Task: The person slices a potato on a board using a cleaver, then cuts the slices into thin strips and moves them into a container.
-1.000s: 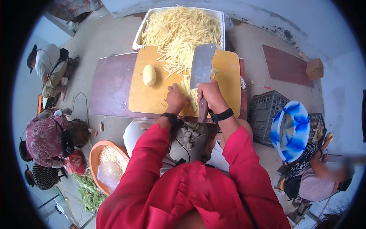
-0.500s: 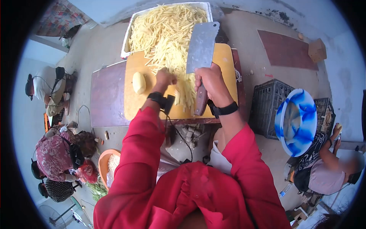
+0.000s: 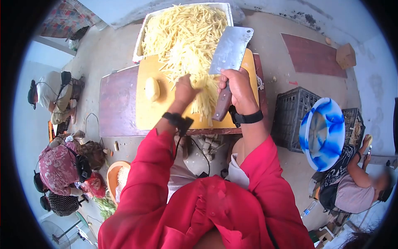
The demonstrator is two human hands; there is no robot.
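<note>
My right hand point(image 3: 239, 88) is wrapped round the wooden handle of a cleaver point(image 3: 232, 49), its broad blade tilted up to the right above the cutting board point(image 3: 145, 120). My left hand point(image 3: 185, 89) is at the left side of the cut potato strips point(image 3: 203, 99) on the board, its fingers apart and slightly blurred. A whole peeled potato point(image 3: 152, 89) lies on the board's left part. Behind, a white box point(image 3: 139, 45) holds a heap of strips that runs down onto the board.
Black crates point(image 3: 286, 120) and a blue-and-white basin point(image 3: 322, 135) stand at the right, with a seated person point(image 3: 356, 186) beyond. Several people sit at the left, near an orange bowl point(image 3: 112, 178). A cardboard box point(image 3: 345, 56) lies at the back right.
The cleaver and my right hand have moved to the right, and the blade is tilted more. My left hand has shifted slightly right, and its fingers have spread.
</note>
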